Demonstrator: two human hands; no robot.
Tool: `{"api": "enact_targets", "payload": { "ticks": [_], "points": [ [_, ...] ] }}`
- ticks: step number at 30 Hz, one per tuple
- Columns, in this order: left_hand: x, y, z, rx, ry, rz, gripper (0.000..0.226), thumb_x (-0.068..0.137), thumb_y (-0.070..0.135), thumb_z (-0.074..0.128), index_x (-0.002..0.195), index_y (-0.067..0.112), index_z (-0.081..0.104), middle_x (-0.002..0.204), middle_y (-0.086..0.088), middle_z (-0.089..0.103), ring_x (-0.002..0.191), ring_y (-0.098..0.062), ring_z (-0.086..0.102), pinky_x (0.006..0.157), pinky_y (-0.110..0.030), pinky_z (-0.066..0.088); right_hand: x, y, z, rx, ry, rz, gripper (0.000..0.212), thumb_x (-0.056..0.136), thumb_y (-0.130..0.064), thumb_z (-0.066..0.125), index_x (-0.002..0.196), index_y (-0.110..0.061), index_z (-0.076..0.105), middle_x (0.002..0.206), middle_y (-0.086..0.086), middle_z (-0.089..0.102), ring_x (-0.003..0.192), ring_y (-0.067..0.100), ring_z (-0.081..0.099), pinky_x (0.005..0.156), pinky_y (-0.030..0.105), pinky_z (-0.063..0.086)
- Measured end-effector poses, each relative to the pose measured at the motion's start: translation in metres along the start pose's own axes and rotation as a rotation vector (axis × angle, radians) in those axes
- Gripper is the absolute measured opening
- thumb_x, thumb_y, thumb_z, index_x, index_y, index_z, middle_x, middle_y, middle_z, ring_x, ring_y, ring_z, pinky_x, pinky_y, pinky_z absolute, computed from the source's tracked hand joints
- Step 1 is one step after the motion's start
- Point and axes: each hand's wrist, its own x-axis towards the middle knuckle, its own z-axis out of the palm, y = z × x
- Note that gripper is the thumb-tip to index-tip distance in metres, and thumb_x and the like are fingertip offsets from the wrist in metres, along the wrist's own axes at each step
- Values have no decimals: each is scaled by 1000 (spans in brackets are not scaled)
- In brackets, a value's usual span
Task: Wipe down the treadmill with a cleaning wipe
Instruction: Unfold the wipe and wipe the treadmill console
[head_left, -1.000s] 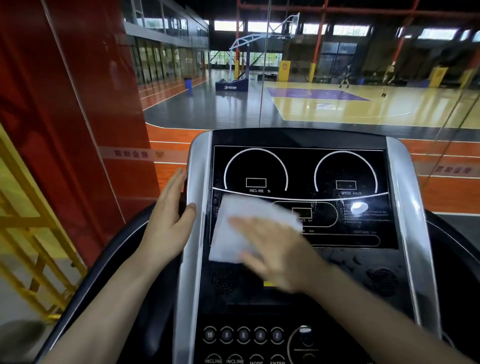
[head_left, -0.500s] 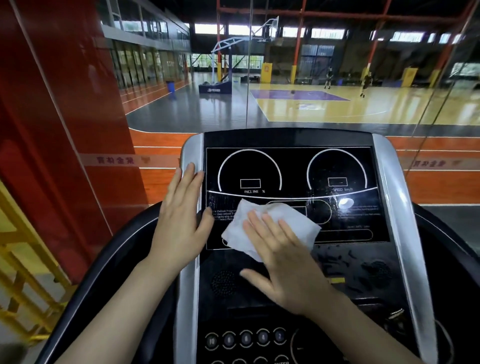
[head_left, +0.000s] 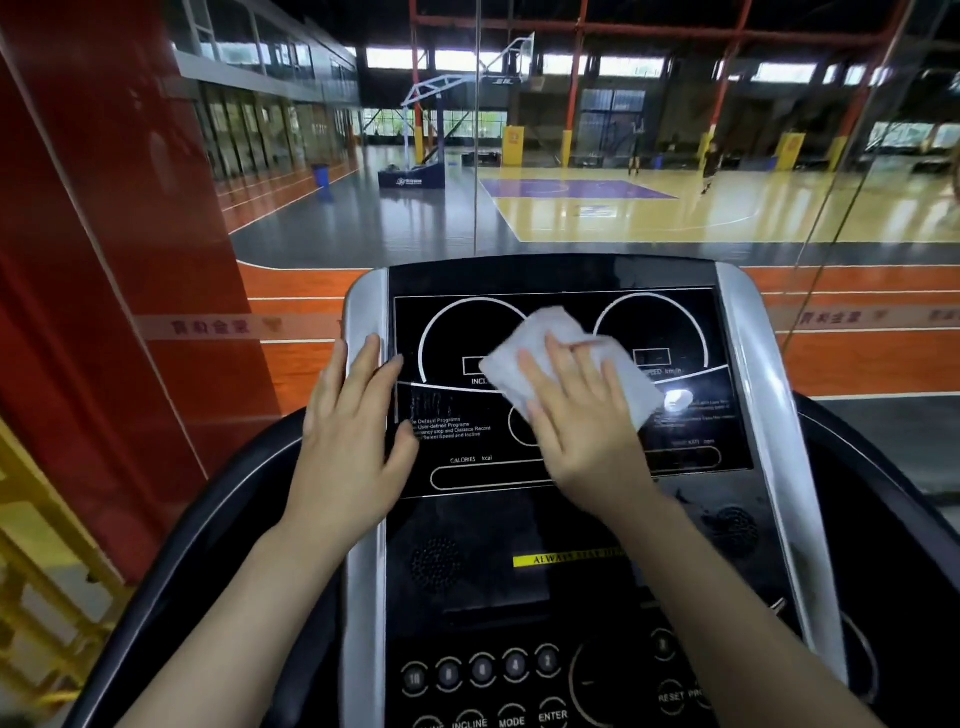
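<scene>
While flattened, wipe (head_left: 545, 338) under right hand (head_left: 587, 421)

We count one treadmill console (head_left: 550, 540) with two silver side rails, left (head_left: 363, 571) and right (head_left: 774, 467). On its black display (head_left: 452, 436) we see two arc dials. One white wipe (head_left: 540, 338) lies near the display's upper middle. Two hands: left hand (head_left: 348, 441), right hand (head_left: 582, 421). Along the console's lower edge, five small round buttons (head_left: 480, 670) in a row. One yellow label strip (head_left: 566, 560). Two speaker grilles.
</scene>
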Motion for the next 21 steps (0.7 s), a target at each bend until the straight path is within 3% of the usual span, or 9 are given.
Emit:
{"api": "enact_targets", "payload": {
  "ticks": [2,5,9,11,14,16,19,21],
  "points": [
    [-1,7,-2,-45,-10,39,58,89,30,43,146,18,43,160,1,30,153,-18,5,124,-42,8,-55,-3,-2,43,-100,-65,48,105,-35,22,153,-29,29,154,0,33,142,26,28,119,46,17],
    [1,19,0,-58,-50,128,58,88,33,38,144,20,45,157,4,34,151,-14,13,123,-31,1,-69,6,-8,71,-171,-93,48,106,-38,21,152,-31,31,152,-6,35,139,20,30,120,45,16],
    [6,36,17,-18,-150,165,63,87,41,33,147,22,42,160,4,30,150,-15,16,124,-38,9,28,39,-19,-80,-41,31,52,102,-43,17,152,-36,26,161,1,22,146,32,18,119,53,7],
    [9,44,24,10,-173,168,65,87,43,32,148,22,41,161,4,28,150,-17,16,123,-38,6,81,59,-31,-127,9,57,52,103,-46,19,154,-36,18,164,1,10,150,32,6,119,54,2],
    [15,56,32,34,-164,162,63,87,42,33,147,25,43,160,4,29,150,-20,19,122,-39,4,114,74,-37,-150,45,121,54,104,-48,20,155,-33,16,164,3,8,150,30,3,120,52,-1],
    [19,63,37,34,-166,166,61,88,40,34,146,25,44,160,3,30,150,-20,19,123,-40,5,94,71,-30,-126,70,109,56,104,-45,22,156,-27,14,164,5,7,150,29,3,121,50,1],
    [25,73,45,40,-171,180,61,86,37,36,145,23,45,160,1,30,149,-20,19,123,-39,4,16,68,-16,-128,71,18,62,100,-41,32,155,-15,22,162,11,15,149,31,13,119,52,16],
    [27,79,52,56,-185,208,64,84,34,36,146,22,44,161,0,29,150,-20,18,123,-37,1,-40,71,-8,-119,43,-41,64,100,-44,34,154,-12,24,162,9,18,150,29,14,120,48,16]
  ]
}}
